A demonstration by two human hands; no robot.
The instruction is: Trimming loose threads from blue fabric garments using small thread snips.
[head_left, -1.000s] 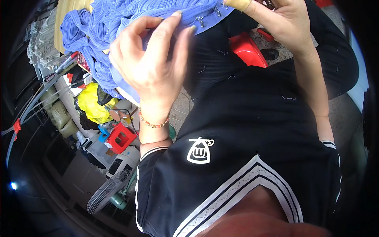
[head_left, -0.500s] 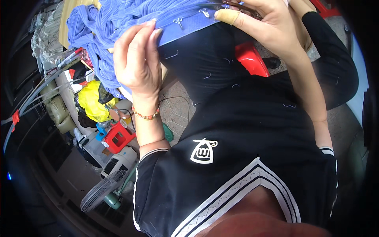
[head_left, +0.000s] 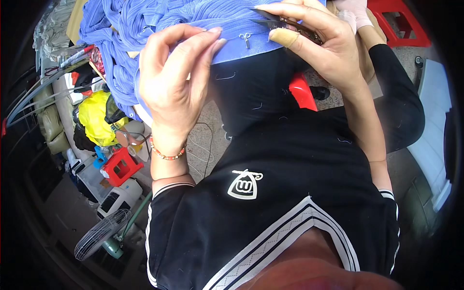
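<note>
We see a ribbed blue cloth [head_left: 121,29] heaped loosely across the far side of the worktop [head_left: 76,21], its smooth near edge reaching over the lap. We judge it light, soft and stretchy, prone to slump wherever it isn't supported. The flat edge band looks firmer, so we would take hold there, beside the small metal hook [head_left: 247,40] rather than on it, as tugging could strain its fastening. The left hand [head_left: 174,82] has its thumb and fingertips bunched at that edge; whether that grip clamps cloth or thread, we cannot tell. To its right, the right hand [head_left: 333,53] is closed around dark snips [head_left: 273,23], blades apart above the cloth; their points could easily nick such soft knit.
</note>
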